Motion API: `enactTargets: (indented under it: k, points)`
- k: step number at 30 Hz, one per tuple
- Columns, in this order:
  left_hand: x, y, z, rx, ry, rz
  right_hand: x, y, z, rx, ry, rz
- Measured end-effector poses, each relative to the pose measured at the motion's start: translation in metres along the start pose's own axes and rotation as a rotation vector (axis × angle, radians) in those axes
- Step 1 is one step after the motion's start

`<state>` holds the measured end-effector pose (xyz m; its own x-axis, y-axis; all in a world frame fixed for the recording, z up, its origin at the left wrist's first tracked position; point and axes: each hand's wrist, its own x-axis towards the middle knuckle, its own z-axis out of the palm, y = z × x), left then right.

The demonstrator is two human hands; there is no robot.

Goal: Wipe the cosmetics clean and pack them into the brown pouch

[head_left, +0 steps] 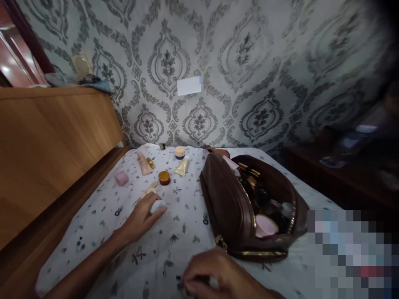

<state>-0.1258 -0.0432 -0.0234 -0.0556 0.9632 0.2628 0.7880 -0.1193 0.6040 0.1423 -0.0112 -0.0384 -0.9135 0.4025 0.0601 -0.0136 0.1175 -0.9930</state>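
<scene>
My left hand (145, 216) rests on the patterned white cloth (187, 216), its fingers curled round a small white round item (158, 205). Just beyond those fingers lie beige slim items (149, 189). Near the bottom edge my right hand (207, 272) is closed, its fingertips pinched together on something small and dark, too hidden to name. To its upper right stands a brown bag (229, 203), unzipped, with a pink cup-like item (266, 225), brushes and dark containers inside.
Beyond my left hand are a red jar with a gold lid (164, 177), a cream tube (182, 166), a peach-lidded jar (180, 152), a beige tube (144, 163) and a pink item (121, 178). A wooden panel (56, 153) borders the left; a clear bottle (349, 145) is right.
</scene>
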Motion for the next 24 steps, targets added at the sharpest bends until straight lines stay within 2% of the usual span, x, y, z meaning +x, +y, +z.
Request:
enactTargets:
  k: [1, 3, 6, 10, 15, 19, 24]
  points:
    - [0.001, -0.002, -0.002, -0.006, 0.029, 0.006, 0.017, -0.001, 0.003, 0.080, -0.051, 0.073]
    - [0.003, -0.007, -0.006, -0.008, 0.092, 0.013, 0.048, 0.004, 0.010, 0.317, -0.069, 0.154]
    - [0.008, -0.017, -0.017, -0.011, 0.202, -0.013, 0.077, 0.022, 0.017, 0.620, -0.027, 0.153]
    - [0.014, -0.033, -0.040, 0.003, 0.345, -0.105, 0.084, 0.047, 0.014, 0.909, -0.050, 0.176]
    - [0.020, -0.050, -0.060, 0.074, 0.487, -0.141, 0.077, 0.054, 0.007, 0.989, -0.077, 0.186]
    - [0.024, -0.062, -0.057, 0.137, 0.450, -0.174, 0.078, 0.051, 0.005, 1.009, -0.041, 0.209]
    - [0.037, -0.076, -0.045, 0.208, 0.332, -0.153, 0.080, 0.053, -0.001, 1.091, 0.048, 0.223]
